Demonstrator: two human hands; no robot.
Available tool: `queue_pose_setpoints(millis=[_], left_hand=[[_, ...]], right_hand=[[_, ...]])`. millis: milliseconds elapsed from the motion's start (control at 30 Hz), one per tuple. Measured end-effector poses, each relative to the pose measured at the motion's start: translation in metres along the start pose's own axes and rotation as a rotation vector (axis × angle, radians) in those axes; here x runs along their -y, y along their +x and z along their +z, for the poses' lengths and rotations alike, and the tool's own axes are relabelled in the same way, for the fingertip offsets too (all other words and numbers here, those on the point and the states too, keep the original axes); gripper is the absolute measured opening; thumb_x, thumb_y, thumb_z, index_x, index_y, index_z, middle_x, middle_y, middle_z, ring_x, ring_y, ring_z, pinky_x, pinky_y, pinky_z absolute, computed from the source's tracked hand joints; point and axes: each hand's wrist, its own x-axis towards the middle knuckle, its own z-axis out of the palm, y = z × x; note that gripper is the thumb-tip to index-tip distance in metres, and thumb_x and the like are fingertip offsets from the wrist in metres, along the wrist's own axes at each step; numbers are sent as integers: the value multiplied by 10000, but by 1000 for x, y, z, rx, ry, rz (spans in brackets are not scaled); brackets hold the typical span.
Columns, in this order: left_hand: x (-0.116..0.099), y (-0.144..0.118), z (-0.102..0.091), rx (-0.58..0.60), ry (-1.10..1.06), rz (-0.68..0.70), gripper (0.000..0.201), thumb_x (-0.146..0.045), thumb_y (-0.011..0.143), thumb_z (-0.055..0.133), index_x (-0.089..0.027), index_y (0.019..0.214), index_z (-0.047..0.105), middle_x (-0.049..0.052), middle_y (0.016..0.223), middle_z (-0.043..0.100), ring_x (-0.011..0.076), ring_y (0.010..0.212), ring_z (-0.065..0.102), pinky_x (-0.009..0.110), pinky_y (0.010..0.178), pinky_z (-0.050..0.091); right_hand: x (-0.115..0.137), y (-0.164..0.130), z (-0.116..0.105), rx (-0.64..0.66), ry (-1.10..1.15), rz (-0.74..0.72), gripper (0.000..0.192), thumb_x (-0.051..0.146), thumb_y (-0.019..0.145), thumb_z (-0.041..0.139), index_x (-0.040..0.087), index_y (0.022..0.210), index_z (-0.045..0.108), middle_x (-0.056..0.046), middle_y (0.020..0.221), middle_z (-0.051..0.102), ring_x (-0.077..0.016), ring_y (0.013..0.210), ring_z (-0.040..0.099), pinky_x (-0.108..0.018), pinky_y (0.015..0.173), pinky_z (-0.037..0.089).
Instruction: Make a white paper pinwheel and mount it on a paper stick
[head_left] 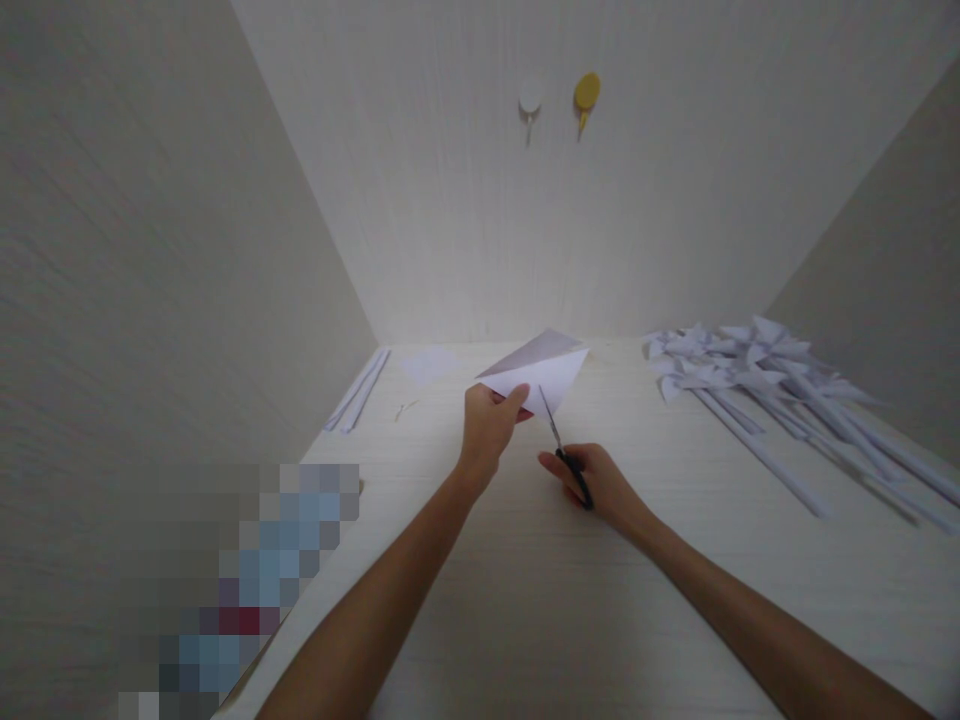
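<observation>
My left hand (pixel 489 425) pinches a creased sheet of white paper (pixel 551 375) by its lower left side, thumb on top and fingers beneath. The paper is raised above the table and its far half tilts up along a diagonal fold. My right hand (pixel 589 480) grips black-handled scissors (pixel 576 480), fingers wrapped round the handles. The blades point up and away, with the tips at the paper's near edge, just right of my left thumb. Whether the blades are apart I cannot tell.
Several white paper pinwheels (pixel 757 350) with rolled paper sticks lie piled at the right. Rolled paper sticks (pixel 358 390) and pale paper squares (pixel 429 364) lie at the back left. Walls enclose the table (pixel 487 610); a white hook (pixel 529 100) and a yellow hook (pixel 587 92) are on the back wall.
</observation>
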Motion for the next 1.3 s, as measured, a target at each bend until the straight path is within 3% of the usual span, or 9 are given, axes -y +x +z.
queue_pose_setpoints(millis=[1300], left_hand=[[2,-2,2,14,17,-28,79,-156,587,628,-80,600,607,20,536,599,109,501,575,229,495,522]], right_hand=[[0,0,-1,16,55,11,492,591,699,473,183,439,384,34,350,405,-70,333,355,-215,377,269]])
